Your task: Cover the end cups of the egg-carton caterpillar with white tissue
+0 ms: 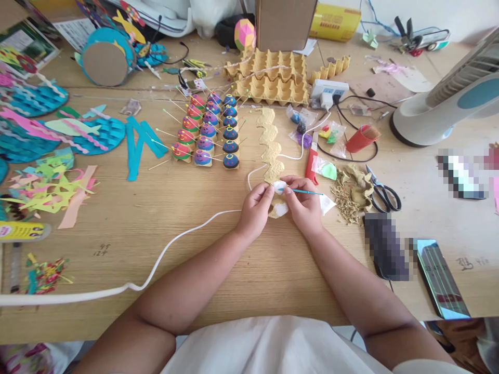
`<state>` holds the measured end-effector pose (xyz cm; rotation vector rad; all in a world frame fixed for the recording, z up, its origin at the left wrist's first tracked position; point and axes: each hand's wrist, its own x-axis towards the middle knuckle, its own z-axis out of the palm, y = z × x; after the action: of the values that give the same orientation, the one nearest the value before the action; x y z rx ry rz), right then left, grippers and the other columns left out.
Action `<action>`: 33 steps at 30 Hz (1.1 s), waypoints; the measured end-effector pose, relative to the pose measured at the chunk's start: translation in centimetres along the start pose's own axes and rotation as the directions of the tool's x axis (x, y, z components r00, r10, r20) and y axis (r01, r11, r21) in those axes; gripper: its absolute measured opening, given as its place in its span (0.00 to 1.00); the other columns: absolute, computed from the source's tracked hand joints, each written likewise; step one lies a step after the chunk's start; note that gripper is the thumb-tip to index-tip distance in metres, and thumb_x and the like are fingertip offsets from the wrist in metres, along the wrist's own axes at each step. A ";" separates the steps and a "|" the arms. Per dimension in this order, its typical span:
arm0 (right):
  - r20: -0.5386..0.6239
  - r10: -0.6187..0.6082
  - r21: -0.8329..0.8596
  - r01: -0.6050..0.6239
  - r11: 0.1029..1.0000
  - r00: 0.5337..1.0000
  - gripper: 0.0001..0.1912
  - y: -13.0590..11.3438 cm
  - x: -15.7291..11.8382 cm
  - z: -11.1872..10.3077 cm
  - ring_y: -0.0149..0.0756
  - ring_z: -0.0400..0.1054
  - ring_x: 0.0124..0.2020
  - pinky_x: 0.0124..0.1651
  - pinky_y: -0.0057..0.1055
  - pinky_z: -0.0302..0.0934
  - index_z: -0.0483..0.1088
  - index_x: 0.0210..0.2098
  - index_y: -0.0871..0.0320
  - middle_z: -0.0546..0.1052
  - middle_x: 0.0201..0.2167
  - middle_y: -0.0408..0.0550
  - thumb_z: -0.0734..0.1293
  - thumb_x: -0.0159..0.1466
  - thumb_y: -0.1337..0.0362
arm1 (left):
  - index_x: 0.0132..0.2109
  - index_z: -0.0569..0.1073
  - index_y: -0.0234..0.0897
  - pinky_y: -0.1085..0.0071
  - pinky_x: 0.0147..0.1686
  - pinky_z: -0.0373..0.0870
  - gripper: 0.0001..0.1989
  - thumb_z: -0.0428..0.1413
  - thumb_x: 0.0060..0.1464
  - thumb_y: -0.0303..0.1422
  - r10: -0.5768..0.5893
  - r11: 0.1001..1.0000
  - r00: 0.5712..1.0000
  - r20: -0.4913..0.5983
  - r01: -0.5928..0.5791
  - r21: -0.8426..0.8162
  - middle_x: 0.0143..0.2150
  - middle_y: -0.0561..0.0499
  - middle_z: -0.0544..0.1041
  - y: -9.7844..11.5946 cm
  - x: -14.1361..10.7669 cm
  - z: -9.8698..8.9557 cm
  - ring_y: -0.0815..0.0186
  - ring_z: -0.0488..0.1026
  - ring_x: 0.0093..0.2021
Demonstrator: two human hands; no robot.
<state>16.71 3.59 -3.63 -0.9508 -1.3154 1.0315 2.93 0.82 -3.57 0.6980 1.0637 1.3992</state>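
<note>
A strip of egg-carton cups (272,152) runs away from me at the table's middle. White clay-like stuff (279,186) covers part of the cup between my hands, and a white patch also shows on the nearest cup. My left hand (256,209) is closed on the strip's left edge, thumb and fingers pinched. Across from it, my right hand (303,203) pinches a thin blue stick tool (307,191), its tip at the white stuff. My fingers partly hide the near cups. A white scrap (327,204) lies right of my right hand.
Rows of painted cups (206,130) with pins stand beyond on the left. Whole egg cartons (273,78) lie at the back. Scissors (384,192), torn carton scraps (353,189) and phones lie right. A white cable (156,265) crosses the left; a fan (440,98) stands right.
</note>
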 end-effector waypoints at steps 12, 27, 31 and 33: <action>0.018 0.015 0.041 -0.016 0.999 1.000 0.14 -0.3 0.1 0.0 0.42 0.76 0.53 0.62 0.44 0.70 0.72 0.37 0.50 0.83 0.49 0.49 0.76 0.68 0.51 | 0.32 0.73 0.40 0.70 0.26 0.54 0.25 0.68 0.57 0.57 0.044 0.996 0.998 0.048 -0.048 0.070 0.27 0.56 0.63 0.3 -0.1 0.0 0.71 0.56 0.26; 0.022 0.043 0.097 -0.045 0.994 0.999 0.16 -0.2 0.4 -0.2 0.39 0.76 0.52 0.58 0.40 0.70 0.73 0.36 0.51 0.83 0.48 0.48 0.78 0.66 0.50 | 0.33 0.72 0.38 0.74 0.26 0.56 0.29 0.65 0.58 0.60 0.106 0.986 0.990 0.094 -0.117 0.117 0.27 0.58 0.62 0.1 0.4 0.0 0.73 0.55 0.27; 0.020 0.002 0.048 -0.003 0.999 1.000 0.16 0.2 0.3 -0.1 0.40 0.76 0.52 0.60 0.42 0.69 0.72 0.37 0.51 0.82 0.48 0.48 0.77 0.67 0.49 | 0.33 0.70 0.39 0.73 0.25 0.54 0.29 0.64 0.59 0.61 0.119 0.981 0.987 0.107 -0.134 0.143 0.27 0.58 0.60 -0.1 0.5 -0.1 0.72 0.54 0.26; 0.018 0.008 0.046 -0.008 0.999 1.000 0.16 0.2 0.3 -0.2 0.41 0.76 0.51 0.60 0.42 0.69 0.72 0.37 0.51 0.81 0.47 0.48 0.77 0.67 0.48 | 0.33 0.70 0.39 0.73 0.25 0.55 0.29 0.64 0.59 0.60 0.127 0.979 0.986 0.109 -0.143 0.145 0.27 0.57 0.60 -0.1 0.5 -0.1 0.72 0.54 0.26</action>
<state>16.86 3.97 -3.78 -0.9150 -1.2979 1.0739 2.82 1.23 -3.80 0.9576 1.0685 1.3928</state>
